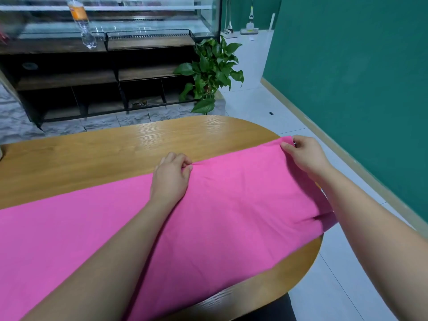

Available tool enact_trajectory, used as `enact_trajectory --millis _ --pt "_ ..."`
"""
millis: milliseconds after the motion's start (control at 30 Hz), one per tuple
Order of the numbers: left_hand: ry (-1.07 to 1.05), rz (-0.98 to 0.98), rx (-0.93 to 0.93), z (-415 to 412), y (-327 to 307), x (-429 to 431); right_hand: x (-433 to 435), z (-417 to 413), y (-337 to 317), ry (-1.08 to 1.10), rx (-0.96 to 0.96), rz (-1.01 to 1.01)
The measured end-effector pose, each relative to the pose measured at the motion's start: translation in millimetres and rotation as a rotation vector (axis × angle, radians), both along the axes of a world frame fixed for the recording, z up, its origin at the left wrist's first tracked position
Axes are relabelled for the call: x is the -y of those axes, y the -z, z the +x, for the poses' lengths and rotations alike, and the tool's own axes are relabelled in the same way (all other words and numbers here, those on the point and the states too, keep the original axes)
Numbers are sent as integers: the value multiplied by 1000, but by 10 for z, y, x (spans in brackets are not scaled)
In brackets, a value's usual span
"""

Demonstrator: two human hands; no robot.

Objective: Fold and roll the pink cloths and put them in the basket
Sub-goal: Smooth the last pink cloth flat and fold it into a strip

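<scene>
- On the table (115,154), a long pink cloth (231,216) lies flat. It runs from the left side of the picture to the table's round right end.
- The cloth's right end hangs a little over the table's right edge. Its near side comes close to the table's near edge.
- The left hand (171,177) pinches the far edge of the cloth near its middle. It holds a small ridge of cloth between thumb and curled fingers.
- The right hand (305,156) pinches the far right corner of the cloth, at the table's right end.
- The task looks to be near its start. This cloth is not rolled yet. A second layer seems to peek out at the right end, so it may be folded once, but that is hard to tell.
- No basket shows, and no other pink cloths show. So nobody can tell how many are left.
- It seems this is left to do: fold this cloth, roll it up, and put it in the basket.
- A bare strip of table lies along the far edge, past the cloth. That gives room to lift or pull the far edge.
- The near side has little bare table, so a fold toward the person would likely land on the cloth itself.
- The right end looks tricky. The cloth hangs off there and could slip toward the floor (266,105).
- The plant (208,72) and the dark shelf (69,79) stand well apart, beyond the far edge, out of the way.
</scene>
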State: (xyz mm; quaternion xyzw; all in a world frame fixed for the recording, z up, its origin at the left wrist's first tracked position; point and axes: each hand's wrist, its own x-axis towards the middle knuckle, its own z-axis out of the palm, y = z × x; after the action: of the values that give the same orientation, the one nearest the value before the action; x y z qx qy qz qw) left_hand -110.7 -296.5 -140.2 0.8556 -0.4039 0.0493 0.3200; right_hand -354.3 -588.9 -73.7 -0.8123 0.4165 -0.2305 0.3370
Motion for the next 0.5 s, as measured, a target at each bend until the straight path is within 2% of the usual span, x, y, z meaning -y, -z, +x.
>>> enact_trajectory --millis 133,367,500 --pt "-4 -17 -19 23 8 -13 128 303 151 31 -31 -7" --pt "-105 -5 -34 27 -13 -54 67 398 452 68 -190 -342" --pt "-167 -4 -60 78 -30 -72 74 396 502 110 -252 -438"
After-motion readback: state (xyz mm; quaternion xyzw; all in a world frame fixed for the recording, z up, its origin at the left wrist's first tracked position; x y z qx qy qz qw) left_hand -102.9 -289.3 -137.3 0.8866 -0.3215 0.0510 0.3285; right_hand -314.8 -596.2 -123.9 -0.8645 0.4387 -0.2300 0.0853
